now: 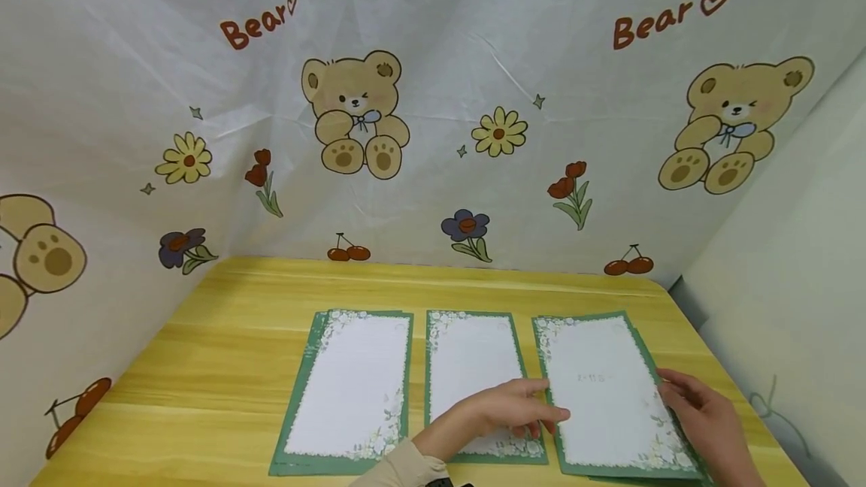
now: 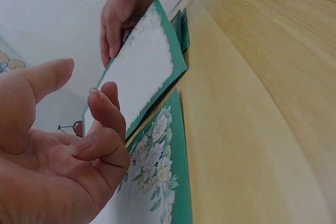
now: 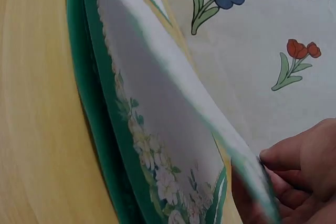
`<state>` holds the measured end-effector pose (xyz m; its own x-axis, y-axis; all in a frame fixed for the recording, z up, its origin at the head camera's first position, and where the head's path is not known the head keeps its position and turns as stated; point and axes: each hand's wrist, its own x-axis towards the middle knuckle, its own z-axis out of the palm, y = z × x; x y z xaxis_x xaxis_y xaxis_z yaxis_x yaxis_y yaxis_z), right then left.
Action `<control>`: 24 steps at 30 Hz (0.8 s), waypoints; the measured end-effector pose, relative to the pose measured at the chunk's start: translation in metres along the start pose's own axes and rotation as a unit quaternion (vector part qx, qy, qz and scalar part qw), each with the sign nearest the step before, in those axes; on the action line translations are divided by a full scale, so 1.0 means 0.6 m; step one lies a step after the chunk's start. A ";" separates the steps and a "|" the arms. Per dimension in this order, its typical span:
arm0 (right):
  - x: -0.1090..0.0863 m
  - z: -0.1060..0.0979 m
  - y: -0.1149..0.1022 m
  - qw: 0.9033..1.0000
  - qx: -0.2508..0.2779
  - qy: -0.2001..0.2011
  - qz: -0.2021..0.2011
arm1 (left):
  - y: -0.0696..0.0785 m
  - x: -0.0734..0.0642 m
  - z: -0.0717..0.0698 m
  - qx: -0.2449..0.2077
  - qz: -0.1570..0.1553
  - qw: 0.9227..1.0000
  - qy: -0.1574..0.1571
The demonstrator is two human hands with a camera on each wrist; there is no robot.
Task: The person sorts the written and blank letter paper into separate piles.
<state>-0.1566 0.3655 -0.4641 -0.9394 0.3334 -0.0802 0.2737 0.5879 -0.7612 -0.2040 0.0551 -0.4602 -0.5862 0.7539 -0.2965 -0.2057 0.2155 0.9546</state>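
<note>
A sheet of white paper with a green floral border (image 1: 602, 352) tops the right-hand pile, with faint writing near its middle. My right hand (image 1: 707, 415) pinches its right edge between thumb and fingers. In the right wrist view the sheet (image 3: 157, 77) bows upward toward that hand (image 3: 304, 177), and more green edges show beneath. At the pile's left edge is my left hand (image 1: 510, 408), fingers extended and loosely bent, holding nothing. It hangs over the lower part of the middle sheet (image 1: 470, 359). In the left wrist view its palm (image 2: 58, 166) faces up.
A similar pile of green-bordered sheets (image 1: 352, 389) lies on the left, its lower sheets slightly askew. All rest on a yellow wood-grain table (image 1: 196, 389). A white bear-print cloth (image 1: 426, 194) hangs behind the table, and a pale wall (image 1: 805, 307) borders it on the right.
</note>
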 end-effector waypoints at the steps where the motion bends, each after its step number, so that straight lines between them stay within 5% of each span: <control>1: 0.002 0.001 0.001 1.000 -0.003 -0.006 0.002 | -0.001 -0.001 -0.001 -0.003 0.003 1.000 0.002; 14: 0.009 0.005 0.010 0.999 -0.038 -0.025 0.015 | -0.007 0.000 -0.005 -0.021 0.012 0.999 0.021; 24: 0.003 0.006 0.003 0.998 -0.061 0.001 0.008 | -0.007 0.002 0.000 -0.019 0.010 1.000 0.020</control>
<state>-0.1584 0.3645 -0.4678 -0.9344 0.3444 -0.0907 0.3119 0.6682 -0.6755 -0.2038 0.0551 -0.4644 -0.6218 0.7320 -0.2785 -0.2225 0.1758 0.9590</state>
